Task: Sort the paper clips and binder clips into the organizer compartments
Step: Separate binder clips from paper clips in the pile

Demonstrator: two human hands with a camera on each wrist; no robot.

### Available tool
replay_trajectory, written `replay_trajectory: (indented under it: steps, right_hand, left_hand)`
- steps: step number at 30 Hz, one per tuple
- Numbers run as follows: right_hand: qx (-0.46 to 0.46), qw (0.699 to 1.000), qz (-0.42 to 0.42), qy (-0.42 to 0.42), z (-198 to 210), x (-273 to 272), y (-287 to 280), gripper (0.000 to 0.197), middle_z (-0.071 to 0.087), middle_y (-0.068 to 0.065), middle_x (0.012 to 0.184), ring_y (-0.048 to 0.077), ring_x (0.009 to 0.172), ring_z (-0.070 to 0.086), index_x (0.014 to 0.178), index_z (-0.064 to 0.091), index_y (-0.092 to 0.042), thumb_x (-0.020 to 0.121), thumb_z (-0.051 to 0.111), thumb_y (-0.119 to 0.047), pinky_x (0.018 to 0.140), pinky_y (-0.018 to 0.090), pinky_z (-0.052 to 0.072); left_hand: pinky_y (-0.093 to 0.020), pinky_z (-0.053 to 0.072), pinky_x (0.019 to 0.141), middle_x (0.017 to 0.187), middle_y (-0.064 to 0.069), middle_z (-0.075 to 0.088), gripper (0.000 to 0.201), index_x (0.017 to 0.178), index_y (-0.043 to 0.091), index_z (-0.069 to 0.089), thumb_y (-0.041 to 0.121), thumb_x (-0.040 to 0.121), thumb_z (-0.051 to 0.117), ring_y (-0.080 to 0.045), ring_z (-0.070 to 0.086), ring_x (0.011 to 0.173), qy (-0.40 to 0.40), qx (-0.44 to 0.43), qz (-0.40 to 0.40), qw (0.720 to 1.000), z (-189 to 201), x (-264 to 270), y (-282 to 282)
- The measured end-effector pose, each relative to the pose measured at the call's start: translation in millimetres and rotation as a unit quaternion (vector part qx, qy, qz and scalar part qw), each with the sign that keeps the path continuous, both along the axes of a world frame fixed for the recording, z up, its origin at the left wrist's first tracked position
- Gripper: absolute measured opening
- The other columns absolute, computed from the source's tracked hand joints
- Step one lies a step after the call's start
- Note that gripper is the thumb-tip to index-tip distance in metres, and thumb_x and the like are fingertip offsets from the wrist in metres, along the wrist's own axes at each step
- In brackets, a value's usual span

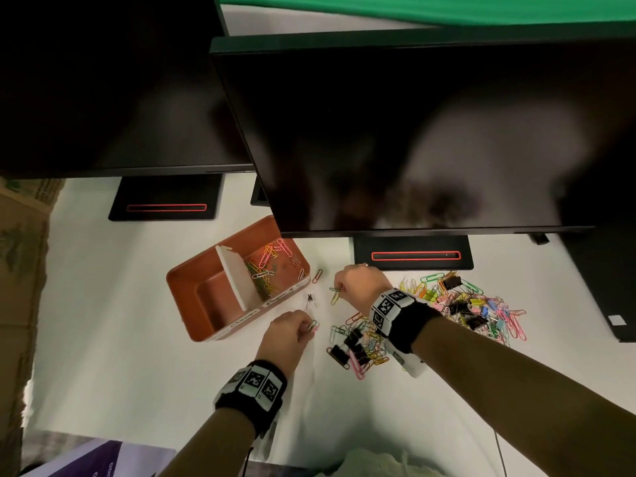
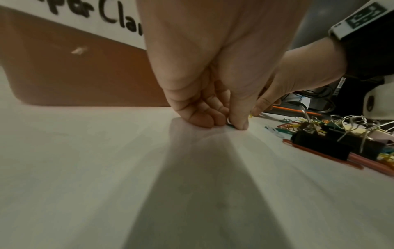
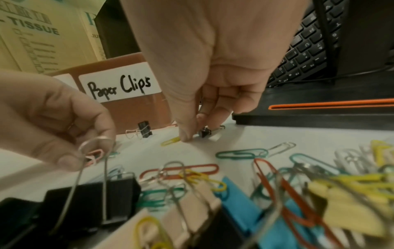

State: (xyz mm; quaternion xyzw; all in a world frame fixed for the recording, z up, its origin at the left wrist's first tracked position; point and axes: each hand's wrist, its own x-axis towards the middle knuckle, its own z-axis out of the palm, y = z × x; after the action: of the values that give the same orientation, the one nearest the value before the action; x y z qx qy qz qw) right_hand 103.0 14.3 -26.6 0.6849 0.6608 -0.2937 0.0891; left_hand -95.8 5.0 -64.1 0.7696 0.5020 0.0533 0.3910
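The left hand (image 1: 289, 333) pinches a pink paper clip (image 3: 93, 155) just right of the organizer (image 1: 192, 290). The right hand (image 1: 358, 287) pinches a yellow paper clip (image 3: 170, 141) on the desk (image 1: 137, 356), between the organizer and the clip pile (image 1: 457, 304).

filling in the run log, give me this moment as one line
left hand: pinches pink paper clip | right hand: pinches yellow paper clip | organizer: paper clips in one compartment only

The organizer (image 1: 206, 280) looks like smooth matt plastic with paper labels (image 3: 120, 84). Paper clips (image 3: 241, 154) have glossy coloured coating; binder clips (image 3: 119, 198) have shiny wire handles. The table (image 2: 85, 168) is smooth.
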Motion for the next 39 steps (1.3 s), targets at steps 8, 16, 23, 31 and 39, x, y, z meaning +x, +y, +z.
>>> replay_trajectory:
  steps: [8, 16, 23, 31, 39]
  right_hand:
    - [0.020, 0.999, 0.045, -0.010, 0, -4, -6, 0.023, 0.057, 0.002, 0.114, 0.023, 0.105, 0.053, 0.106, 0.065, -0.020, 0.092, 0.048, -0.015, 0.089, 0.032, 0.038]
    - [-0.046, 0.997, 0.048, 0.033, 6, -21, 6, 0.024, 0.061, 0.006, 0.117, 0.026, 0.106, 0.056, 0.115, 0.057, -0.016, 0.092, 0.050, -0.017, 0.087, 0.035, 0.046]
    - [-0.060, 0.998, 0.003, 0.019, -2, -26, -1, 0.024, 0.052, 0.010, 0.122, 0.030, 0.111, 0.053, 0.111, 0.063, -0.008, 0.091, 0.049, -0.009, 0.093, 0.040, 0.050]
    - [-0.070, 0.997, 0.003, 0.028, 0, -17, -9, 0.026, 0.062, 0.011, 0.115, 0.028, 0.106, 0.058, 0.113, 0.060, -0.011, 0.091, 0.045, -0.011, 0.090, 0.040, 0.051]
    - [-0.078, 0.996, 0.042, 0.027, 0, -13, -6, 0.025, 0.053, 0.011, 0.121, 0.029, 0.108, 0.056, 0.111, 0.065, -0.007, 0.093, 0.048, -0.009, 0.093, 0.035, 0.049]
  left_hand:
    - [-0.024, 0.042, 0.075, 0.085, 0.003, 0.051, 0.003, 0.079, 0.011, 0.067, 0.009, 0.078, 0.067, -0.019, 0.053, 0.084, 0.027, 0.022, -0.054, 0.998, -2, 1, 6]
    - [-0.021, 0.038, 0.061, 0.075, 0.007, 0.056, 0.007, 0.085, 0.015, 0.059, 0.013, 0.081, 0.064, -0.012, 0.050, 0.068, 0.009, 0.021, -0.031, 0.999, 2, -7, 6]
    - [-0.020, 0.043, 0.068, 0.081, 0.004, 0.060, 0.008, 0.081, 0.014, 0.066, 0.007, 0.080, 0.063, -0.008, 0.049, 0.072, -0.010, 0.028, -0.051, 0.998, -6, -8, 6]
    - [-0.030, 0.048, 0.078, 0.091, -0.004, 0.063, 0.017, 0.102, 0.016, 0.065, 0.016, 0.085, 0.061, -0.020, 0.057, 0.086, -0.021, 0.029, -0.061, 0.997, -5, 15, 4]
    - [-0.030, 0.044, 0.076, 0.093, 0.002, 0.044, 0.010, 0.089, 0.014, 0.061, 0.013, 0.090, 0.051, -0.019, 0.047, 0.085, 0.056, 0.046, -0.094, 0.993, -4, 12, 2]
